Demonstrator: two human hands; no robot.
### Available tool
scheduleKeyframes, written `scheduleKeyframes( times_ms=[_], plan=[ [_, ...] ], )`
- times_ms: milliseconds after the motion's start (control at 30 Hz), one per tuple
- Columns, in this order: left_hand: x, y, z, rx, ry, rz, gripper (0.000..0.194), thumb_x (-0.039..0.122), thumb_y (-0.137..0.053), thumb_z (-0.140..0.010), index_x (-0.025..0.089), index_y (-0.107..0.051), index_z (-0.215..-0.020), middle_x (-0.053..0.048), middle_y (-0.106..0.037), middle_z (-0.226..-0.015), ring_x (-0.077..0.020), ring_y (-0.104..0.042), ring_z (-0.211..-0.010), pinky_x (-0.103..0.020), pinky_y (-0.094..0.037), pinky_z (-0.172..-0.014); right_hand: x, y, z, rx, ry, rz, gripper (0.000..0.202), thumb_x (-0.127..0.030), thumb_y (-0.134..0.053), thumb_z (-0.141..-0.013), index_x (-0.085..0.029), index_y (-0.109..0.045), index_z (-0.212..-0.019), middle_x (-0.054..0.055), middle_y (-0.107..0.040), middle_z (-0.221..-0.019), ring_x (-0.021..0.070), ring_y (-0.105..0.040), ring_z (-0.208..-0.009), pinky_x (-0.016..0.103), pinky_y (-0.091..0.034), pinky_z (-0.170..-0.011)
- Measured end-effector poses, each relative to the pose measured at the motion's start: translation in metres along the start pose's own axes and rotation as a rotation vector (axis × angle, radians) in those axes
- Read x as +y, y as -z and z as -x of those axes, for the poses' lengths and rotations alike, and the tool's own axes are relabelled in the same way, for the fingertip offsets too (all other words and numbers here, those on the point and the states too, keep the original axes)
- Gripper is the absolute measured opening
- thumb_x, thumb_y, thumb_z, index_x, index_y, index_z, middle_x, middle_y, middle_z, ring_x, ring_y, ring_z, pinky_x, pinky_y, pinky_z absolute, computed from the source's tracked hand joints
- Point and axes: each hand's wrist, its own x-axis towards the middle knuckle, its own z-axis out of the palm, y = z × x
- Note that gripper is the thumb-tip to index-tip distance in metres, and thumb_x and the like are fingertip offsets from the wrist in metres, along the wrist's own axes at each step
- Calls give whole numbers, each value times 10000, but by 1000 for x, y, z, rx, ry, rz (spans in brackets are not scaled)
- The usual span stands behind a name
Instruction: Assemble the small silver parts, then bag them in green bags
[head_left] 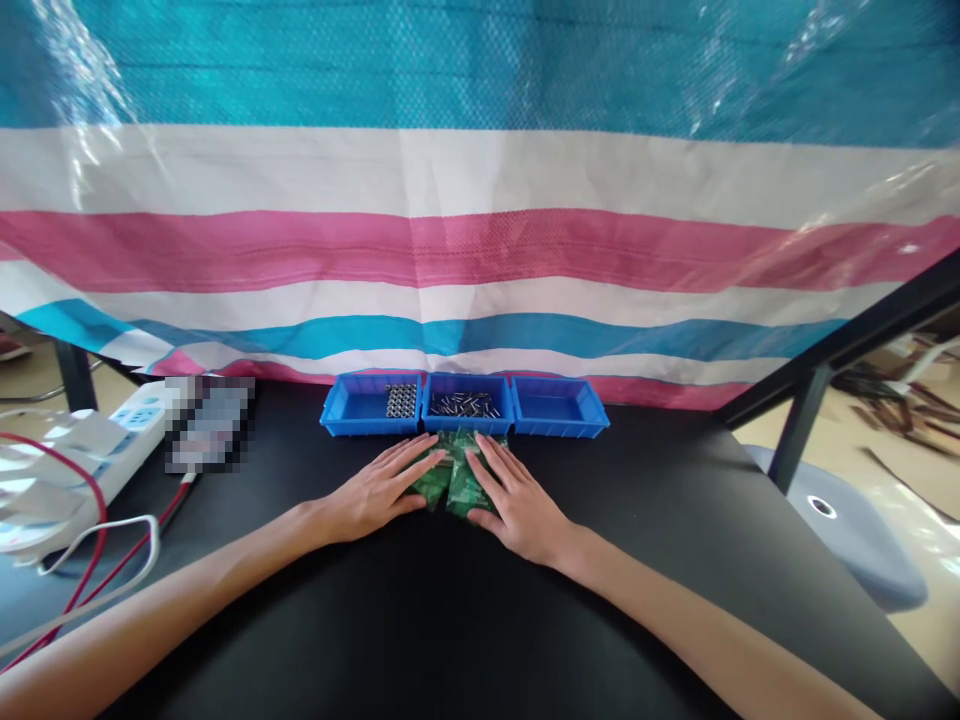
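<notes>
My left hand [375, 492] lies palm down with its fingers stretched out over a green, shiny plastic packet [433, 488]. Beside it, my right hand [527, 508] rests the same way on a second green packet [465, 488]. The palms partly cover both packets, and their contents cannot be made out. Just beyond the fingertips, three blue bins stand in a row. Silvery nut-like pieces sit in rows in the left bin [352, 425]. Loose, thin metal pins or screws fill the floor of the middle bin [469, 425]. The right bin [562, 425] shows its bare blue floor.
A white power strip [142, 415] with plugs and red and white cables lies on the black table [390, 630] at left, next to a blurred-out device [214, 425]. Striped plastic sheeting [465, 250] hangs behind the bins. A grey stool [847, 530] stands off the right edge.
</notes>
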Motion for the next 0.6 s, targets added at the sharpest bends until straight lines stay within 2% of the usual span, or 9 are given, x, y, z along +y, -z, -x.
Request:
scheduleKeyframes(
  times_ms=[133,233,300,367,467,533,600],
  plan=[
    [4,-1,-2,-11,18,-26,739,507,-401,-947,238,-24,-1523,-95,-86,-1597,-293,-120,-1466,-488,-203,-1178,-4,-2,2,1,-23,22,843,-487,-515,-927,-174,-18,-1532,134,5,-1585,310,-36,-1457,501,-257,-1164],
    [4,-3,-4,13,18,-50,735,518,-393,-946,234,-37,-1524,-100,-105,-1595,-302,-128,-1463,-496,-195,-1176,-6,-5,0,2,-57,44,858,-485,-519,-926,-171,3,-1530,143,-1,-1583,314,-32,-1455,509,-252,-1162],
    [4,-4,-4,89,31,-52,689,483,-407,-953,234,-106,-1521,-111,-187,-1578,-300,-200,-1446,-483,-251,-1158,-7,-7,-3,8,-57,35,859,-497,-518,-923,-168,-8,-1531,152,-4,-1581,319,-31,-1454,524,-250,-1157],
    [5,-2,-3,218,62,-51,579,397,-442,-959,249,-256,-1486,-114,-343,-1512,-287,-334,-1385,-460,-343,-1103,-9,-6,-5,19,-45,10,852,-511,-512,-920,-170,-26,-1531,156,-8,-1582,324,-34,-1454,538,-252,-1150],
    [5,7,-3,422,107,-65,396,259,-496,-937,273,-491,-1332,-89,-547,-1322,-256,-502,-1229,-426,-427,-1000,-10,-1,-6,59,-24,-36,797,-503,-476,-939,-185,-47,-1531,147,-30,-1587,315,-49,-1457,544,-254,-1148],
    [0,15,-5,484,156,-106,348,239,-518,-919,260,-551,-1265,-86,-590,-1253,-261,-531,-1179,-433,-434,-971,-9,3,-7,109,-33,-59,729,-463,-447,-961,-203,-73,-1531,134,-64,-1589,302,-64,-1461,540,-261,-1148],
    [-9,21,-6,479,254,-194,328,263,-533,-910,233,-576,-1234,-102,-601,-1232,-289,-528,-1169,-454,-432,-948,-8,7,-7,153,-49,-76,662,-422,-436,-973,-217,-133,-1524,126,-120,-1584,298,-104,-1460,537,-287,-1140]
  ],
)
